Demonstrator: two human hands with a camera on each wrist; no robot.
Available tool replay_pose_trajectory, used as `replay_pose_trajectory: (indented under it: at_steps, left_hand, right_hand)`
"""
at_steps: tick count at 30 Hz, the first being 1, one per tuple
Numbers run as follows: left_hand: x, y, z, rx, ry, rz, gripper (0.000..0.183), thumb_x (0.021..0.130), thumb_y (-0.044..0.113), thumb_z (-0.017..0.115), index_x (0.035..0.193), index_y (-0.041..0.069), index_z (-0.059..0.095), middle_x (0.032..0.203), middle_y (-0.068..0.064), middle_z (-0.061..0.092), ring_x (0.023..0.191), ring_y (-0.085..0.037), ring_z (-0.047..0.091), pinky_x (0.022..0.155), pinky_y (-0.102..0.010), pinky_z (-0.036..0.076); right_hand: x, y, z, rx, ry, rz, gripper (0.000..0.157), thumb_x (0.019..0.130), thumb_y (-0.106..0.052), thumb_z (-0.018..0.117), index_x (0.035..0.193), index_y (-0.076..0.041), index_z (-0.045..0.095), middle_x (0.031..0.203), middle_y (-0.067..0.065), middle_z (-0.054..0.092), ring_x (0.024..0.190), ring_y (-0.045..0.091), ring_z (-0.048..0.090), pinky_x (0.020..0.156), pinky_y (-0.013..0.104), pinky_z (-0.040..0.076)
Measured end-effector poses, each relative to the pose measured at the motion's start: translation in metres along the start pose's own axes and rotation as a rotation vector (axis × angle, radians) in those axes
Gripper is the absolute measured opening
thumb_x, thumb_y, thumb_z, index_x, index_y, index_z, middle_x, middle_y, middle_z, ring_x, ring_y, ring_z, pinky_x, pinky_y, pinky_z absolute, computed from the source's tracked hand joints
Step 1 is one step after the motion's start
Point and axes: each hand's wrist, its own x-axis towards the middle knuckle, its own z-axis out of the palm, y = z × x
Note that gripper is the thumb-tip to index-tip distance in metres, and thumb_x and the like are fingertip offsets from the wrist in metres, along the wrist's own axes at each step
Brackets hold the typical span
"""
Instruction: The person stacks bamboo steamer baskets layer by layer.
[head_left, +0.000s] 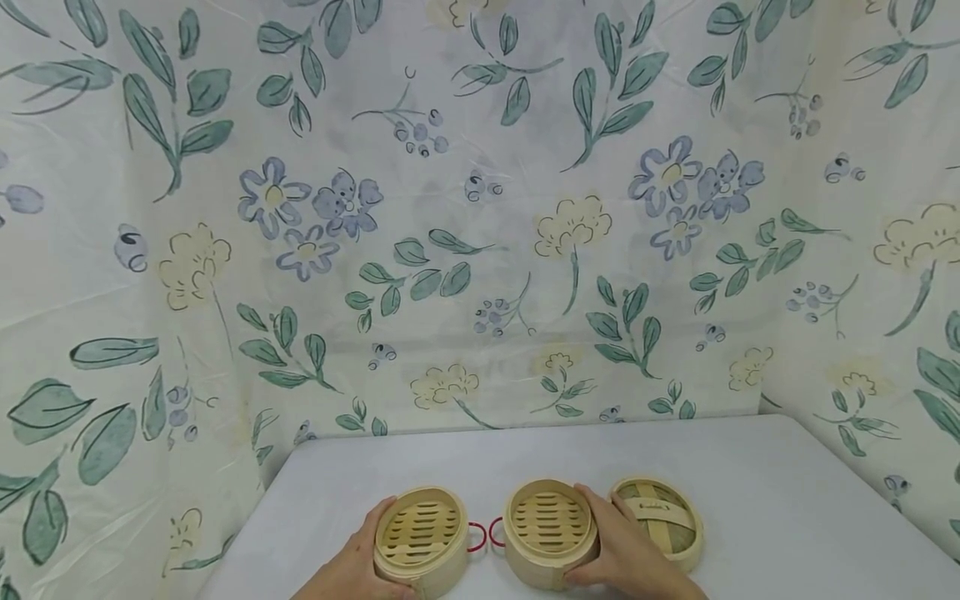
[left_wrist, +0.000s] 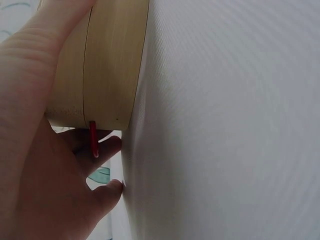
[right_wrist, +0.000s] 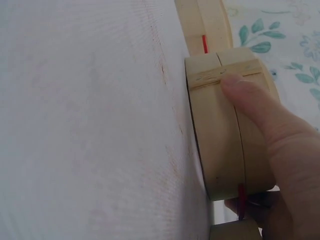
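Two round bamboo steamer baskets with slatted floors stand side by side in the head view. My left hand [head_left: 352, 565] grips the left steamer basket [head_left: 431, 575] by its outer side, the thumb at the near side. Around the right steamer basket [head_left: 532, 568] curls my right hand [head_left: 626, 546]; its thumb [right_wrist: 250, 100] presses the basket's wall by the overlapping seam. Red loop handles [head_left: 477, 537] on the two baskets face each other across a narrow gap. In the left wrist view, another red loop [left_wrist: 94, 140] hangs beside the left hand's fingers.
A bamboo steamer lid [head_left: 652, 509] with crossed bands lies just right of the right hand, partly behind it. The white table [head_left: 480, 454] reaches back to a floral curtain [head_left: 450, 333], which also hangs at both sides.
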Motion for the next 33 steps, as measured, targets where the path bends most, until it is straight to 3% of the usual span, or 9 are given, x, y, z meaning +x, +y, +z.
replay_pose_trajectory:
  at_steps: [7,13,19,25,33]
  left_hand:
    - [0.0001,-0.0009,-0.0001,0.001,0.001,0.046,0.116,0.066,0.038,0.081,0.144,0.008,0.002,0.14,-0.022,0.03,0.121,-0.039,0.038,0.091,-0.066,0.032]
    - [0.0012,-0.0018,0.0,-0.019,-0.008,0.045,0.116,0.066,0.038,0.081,0.144,0.008,0.0,0.142,-0.022,0.028,0.124,-0.04,0.036,0.093,-0.066,0.03]
    - [0.0018,-0.0019,-0.0007,-0.016,-0.01,0.021,0.117,0.066,0.04,0.081,0.144,0.01,0.0,0.141,-0.022,0.028,0.123,-0.039,0.036,0.092,-0.066,0.031]
    - [0.0018,-0.0015,-0.0009,-0.036,-0.015,0.017,0.117,0.066,0.04,0.081,0.145,0.012,0.0,0.141,-0.021,0.028,0.123,-0.037,0.037,0.093,-0.066,0.03]
    - [0.0027,-0.0038,0.0008,-0.054,-0.015,-0.023,0.117,0.065,0.041,0.081,0.145,0.014,0.0,0.14,-0.018,0.029,0.119,-0.03,0.038,0.094,-0.063,0.032]
  right_hand:
    - [0.0006,-0.001,0.0005,0.012,0.017,0.03,0.118,0.053,-0.066,0.075,0.141,-0.002,0.028,0.139,0.013,0.042,0.129,0.034,0.037,0.106,0.06,0.005]
    - [0.0,-0.0035,0.0003,0.004,0.046,0.068,0.118,0.051,-0.068,0.075,0.14,-0.005,0.031,0.136,0.01,0.045,0.127,0.037,0.035,0.103,0.061,0.02]
    - [0.0002,-0.0045,-0.0006,-0.016,0.074,0.069,0.115,0.052,-0.07,0.073,0.14,-0.007,0.032,0.133,0.006,0.048,0.118,0.026,0.042,0.097,0.051,0.036]
    - [-0.0003,-0.0057,-0.0009,0.003,0.088,0.053,0.114,0.054,-0.067,0.074,0.14,-0.006,0.031,0.133,0.005,0.047,0.115,0.021,0.043,0.097,0.048,0.038]
    - [-0.0029,-0.0083,-0.0041,0.09,0.06,0.077,0.114,0.057,-0.061,0.077,0.143,-0.007,0.024,0.137,0.012,0.04,0.124,0.03,0.04,0.101,0.051,0.033]
